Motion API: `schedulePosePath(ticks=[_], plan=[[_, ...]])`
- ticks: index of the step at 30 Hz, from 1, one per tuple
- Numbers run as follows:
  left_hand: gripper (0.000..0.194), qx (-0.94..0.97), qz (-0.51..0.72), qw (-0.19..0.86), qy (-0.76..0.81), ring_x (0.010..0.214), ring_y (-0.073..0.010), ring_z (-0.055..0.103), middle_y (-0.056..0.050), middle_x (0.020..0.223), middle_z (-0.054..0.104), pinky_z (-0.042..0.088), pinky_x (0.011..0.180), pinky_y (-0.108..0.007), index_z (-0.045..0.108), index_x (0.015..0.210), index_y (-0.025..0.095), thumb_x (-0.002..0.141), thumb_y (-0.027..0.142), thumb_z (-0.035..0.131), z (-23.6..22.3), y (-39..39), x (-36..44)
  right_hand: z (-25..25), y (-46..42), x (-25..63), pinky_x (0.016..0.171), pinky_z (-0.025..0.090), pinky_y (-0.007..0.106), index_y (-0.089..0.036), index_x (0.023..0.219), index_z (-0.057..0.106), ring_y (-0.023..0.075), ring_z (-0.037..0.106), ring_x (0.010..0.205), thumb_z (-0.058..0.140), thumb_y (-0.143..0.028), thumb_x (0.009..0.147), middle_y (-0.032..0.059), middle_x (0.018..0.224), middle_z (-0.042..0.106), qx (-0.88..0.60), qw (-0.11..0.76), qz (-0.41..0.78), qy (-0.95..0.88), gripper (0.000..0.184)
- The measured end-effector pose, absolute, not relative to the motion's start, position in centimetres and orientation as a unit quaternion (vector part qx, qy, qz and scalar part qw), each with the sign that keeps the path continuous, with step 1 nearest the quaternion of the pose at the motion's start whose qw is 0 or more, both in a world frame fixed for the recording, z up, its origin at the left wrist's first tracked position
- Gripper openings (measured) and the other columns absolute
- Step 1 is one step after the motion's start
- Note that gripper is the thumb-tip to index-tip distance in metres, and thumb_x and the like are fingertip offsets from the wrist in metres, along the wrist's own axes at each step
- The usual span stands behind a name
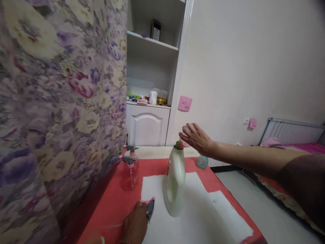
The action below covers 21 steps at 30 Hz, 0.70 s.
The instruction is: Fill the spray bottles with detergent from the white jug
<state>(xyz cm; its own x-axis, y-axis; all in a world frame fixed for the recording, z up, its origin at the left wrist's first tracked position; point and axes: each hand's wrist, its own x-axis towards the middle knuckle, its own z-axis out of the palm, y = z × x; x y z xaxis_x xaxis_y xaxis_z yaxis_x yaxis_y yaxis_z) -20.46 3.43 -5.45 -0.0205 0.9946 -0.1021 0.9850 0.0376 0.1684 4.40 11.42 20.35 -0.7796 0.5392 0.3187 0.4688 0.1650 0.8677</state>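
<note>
Jug [175, 184] stands on a white sheet [198, 210], the right hand [196, 138] curled over a pinkish object [186, 144] beside the jug's mouth; left of the jug, the left hand [135, 223] clasps a spray top [150, 209].

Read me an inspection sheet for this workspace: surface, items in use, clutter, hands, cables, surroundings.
Surface: red cover, white sheeting with greenish spots at right.
Items in use: pale jug, upright and uncapped; pink object at its mouth, partly hidden.
Clutter: two spray bottles, left; teal container, back right.
Hands: lower hand grips a gray spray head; upper hand appears to grip the pink object.
Cables: thin pale cord on the floor, right.
Surroundings: floral curtain, shelves, bed.
</note>
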Motion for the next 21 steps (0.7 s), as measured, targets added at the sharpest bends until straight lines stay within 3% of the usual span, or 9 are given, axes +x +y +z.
schedulePosePath(ticks=[8, 15, 18, 21], plan=[[0.031, 0.692, 0.018, 0.107, 0.713, 0.101, -0.0218, 0.068, -0.012, 0.125, 0.059, 0.048, 0.078, -0.030, 0.058, 0.114, 0.018, 0.089, 0.009, 0.043, -4.7, 3.3, -20.3, 19.6, 12.6, 5.6, 0.096, 0.029, 0.051, -0.021, 0.129, 0.046, 0.0385, 0.037, 0.121, 0.058, -0.011, 0.077, 0.0167, 0.133, 0.049, 0.354, -0.033, 0.468, 0.809, 0.054], [0.030, 0.692, 0.018, 0.109, 0.713, 0.101, -0.0225, 0.068, -0.011, 0.125, 0.059, 0.046, 0.075, -0.029, 0.058, 0.114, 0.021, 0.088, 0.012, 0.045, -4.7, 3.4, -20.3, 19.1, 12.9, 7.7, 0.091, 0.037, 0.045, -0.022, 0.132, 0.044, 0.0356, 0.042, 0.118, 0.059, -0.002, 0.072, 0.0159, 0.132, 0.048, 0.391, -0.052, 0.417, 0.819, 0.065], [0.032, 0.697, 0.013, 0.101, 0.710, 0.100, -0.0222, 0.068, -0.011, 0.126, 0.058, 0.046, 0.073, -0.029, 0.057, 0.114, 0.021, 0.089, 0.011, 0.041, -4.5, 3.3, -20.2, 17.9, 13.1, 9.8, 0.095, 0.040, 0.046, -0.023, 0.138, 0.039, 0.0346, 0.042, 0.121, 0.068, -0.006, 0.068, 0.0147, 0.134, 0.047, 0.424, -0.138, 0.314, 0.838, 0.077], [0.031, 0.705, -0.010, 0.083, 0.704, 0.098, -0.0223, 0.068, -0.012, 0.123, 0.059, 0.046, 0.072, -0.029, 0.058, 0.110, 0.019, 0.089, 0.010, 0.037, -4.3, 3.4, -20.1, 14.4, 13.0, 13.0, 0.097, 0.042, 0.049, -0.023, 0.141, 0.035, 0.0321, 0.047, 0.119, 0.078, -0.024, 0.065, 0.0138, 0.132, 0.048, 0.462, -0.270, 0.117, 0.836, 0.088]])
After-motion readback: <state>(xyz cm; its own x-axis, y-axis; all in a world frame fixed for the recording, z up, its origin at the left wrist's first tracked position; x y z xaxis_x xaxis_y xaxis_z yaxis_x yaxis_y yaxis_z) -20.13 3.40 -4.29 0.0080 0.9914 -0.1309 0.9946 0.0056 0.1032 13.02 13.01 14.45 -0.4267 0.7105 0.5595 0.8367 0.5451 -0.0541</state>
